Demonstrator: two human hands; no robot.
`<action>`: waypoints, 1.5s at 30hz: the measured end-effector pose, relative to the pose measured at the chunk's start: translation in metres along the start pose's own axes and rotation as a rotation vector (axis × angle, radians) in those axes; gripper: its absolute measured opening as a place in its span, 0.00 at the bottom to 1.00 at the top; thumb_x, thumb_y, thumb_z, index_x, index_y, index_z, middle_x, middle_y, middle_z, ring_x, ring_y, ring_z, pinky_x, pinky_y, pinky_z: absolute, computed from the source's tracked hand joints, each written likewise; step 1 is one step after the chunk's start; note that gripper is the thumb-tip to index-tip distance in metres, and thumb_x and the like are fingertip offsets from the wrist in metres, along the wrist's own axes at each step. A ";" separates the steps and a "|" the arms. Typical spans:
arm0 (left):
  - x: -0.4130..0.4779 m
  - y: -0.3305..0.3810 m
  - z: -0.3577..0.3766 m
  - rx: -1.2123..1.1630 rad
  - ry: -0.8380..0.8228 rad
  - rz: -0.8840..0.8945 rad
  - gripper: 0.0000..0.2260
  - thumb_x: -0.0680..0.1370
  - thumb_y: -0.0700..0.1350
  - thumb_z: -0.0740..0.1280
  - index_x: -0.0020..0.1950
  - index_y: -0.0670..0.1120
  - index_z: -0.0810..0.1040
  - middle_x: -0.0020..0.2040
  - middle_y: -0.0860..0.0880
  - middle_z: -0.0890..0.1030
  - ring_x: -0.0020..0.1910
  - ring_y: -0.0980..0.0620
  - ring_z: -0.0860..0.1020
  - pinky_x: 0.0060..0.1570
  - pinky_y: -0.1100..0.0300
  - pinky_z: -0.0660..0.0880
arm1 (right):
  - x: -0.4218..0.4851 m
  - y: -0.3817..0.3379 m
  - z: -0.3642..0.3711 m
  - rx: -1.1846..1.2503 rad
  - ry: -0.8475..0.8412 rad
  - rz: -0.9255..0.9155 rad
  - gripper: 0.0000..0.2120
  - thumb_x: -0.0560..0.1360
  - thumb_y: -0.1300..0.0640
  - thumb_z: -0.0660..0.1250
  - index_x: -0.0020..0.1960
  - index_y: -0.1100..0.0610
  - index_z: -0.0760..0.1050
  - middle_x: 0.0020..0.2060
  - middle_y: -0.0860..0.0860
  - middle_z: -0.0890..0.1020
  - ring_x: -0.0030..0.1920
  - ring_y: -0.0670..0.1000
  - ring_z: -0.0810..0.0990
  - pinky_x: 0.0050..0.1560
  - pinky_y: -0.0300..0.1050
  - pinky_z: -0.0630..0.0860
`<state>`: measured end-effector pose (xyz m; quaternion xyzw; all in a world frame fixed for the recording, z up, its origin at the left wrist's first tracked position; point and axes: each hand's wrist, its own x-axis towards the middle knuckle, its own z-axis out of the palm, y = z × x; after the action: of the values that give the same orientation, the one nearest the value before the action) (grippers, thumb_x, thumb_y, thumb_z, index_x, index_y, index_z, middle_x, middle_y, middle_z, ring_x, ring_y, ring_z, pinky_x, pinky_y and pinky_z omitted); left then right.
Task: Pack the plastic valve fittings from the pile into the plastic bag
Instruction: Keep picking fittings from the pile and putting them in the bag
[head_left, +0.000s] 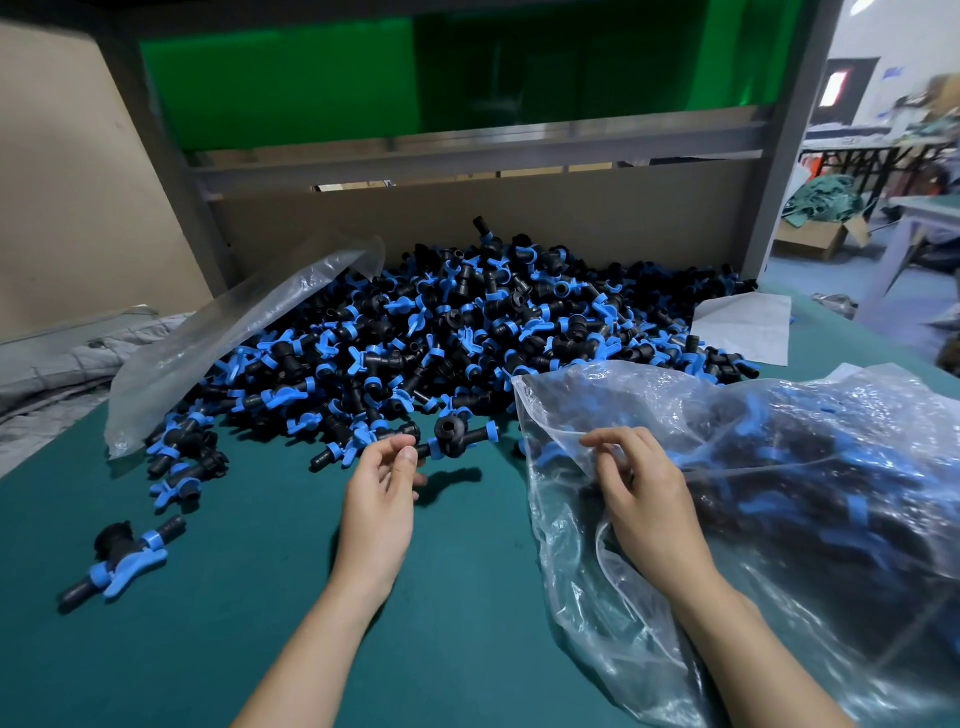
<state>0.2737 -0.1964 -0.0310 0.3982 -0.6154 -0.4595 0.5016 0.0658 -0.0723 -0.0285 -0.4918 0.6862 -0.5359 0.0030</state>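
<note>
Nearest, one black-and-blue valve fitting (451, 440) is pinched by its end between thumb and forefinger of the left hand (382, 499), with its long axis running from 9 to 3 o'clock. Just beside it at 3 o'clock, the mouth of the plastic bag (779, 467) is gripped by the curled fingers of the right hand (641, 501). The pile (467, 322) lies beyond at 12 o'clock.

Green table (260, 639): fittings pile (467, 332) at 12 o'clock. Filled bag (779, 493) at 3. Empty bag (218, 343) at 10, over pile edge. Lone fitting (122, 558) at 8. White sheet (748, 325) at 2.
</note>
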 end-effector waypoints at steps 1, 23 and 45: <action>0.000 0.000 0.000 0.004 0.000 -0.003 0.05 0.83 0.45 0.62 0.53 0.54 0.76 0.45 0.50 0.80 0.39 0.63 0.78 0.43 0.66 0.75 | 0.000 0.000 0.000 -0.002 0.000 0.000 0.09 0.80 0.61 0.62 0.51 0.49 0.78 0.45 0.44 0.75 0.39 0.43 0.77 0.38 0.31 0.68; 0.014 0.017 -0.017 -1.169 0.007 -0.640 0.13 0.83 0.32 0.53 0.60 0.34 0.75 0.50 0.36 0.81 0.44 0.48 0.79 0.37 0.59 0.81 | 0.000 -0.001 0.000 -0.010 -0.005 0.008 0.08 0.80 0.61 0.62 0.51 0.50 0.78 0.46 0.45 0.76 0.39 0.44 0.77 0.38 0.31 0.68; 0.015 0.010 -0.017 -1.041 0.013 -0.663 0.08 0.81 0.45 0.65 0.51 0.40 0.76 0.41 0.46 0.78 0.40 0.54 0.75 0.44 0.61 0.74 | 0.000 -0.003 -0.001 0.000 0.002 0.008 0.09 0.80 0.62 0.62 0.50 0.50 0.78 0.44 0.44 0.75 0.39 0.41 0.76 0.38 0.28 0.67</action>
<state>0.2872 -0.2106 -0.0167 0.2738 -0.1507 -0.8288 0.4641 0.0679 -0.0714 -0.0260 -0.4885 0.6881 -0.5365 0.0043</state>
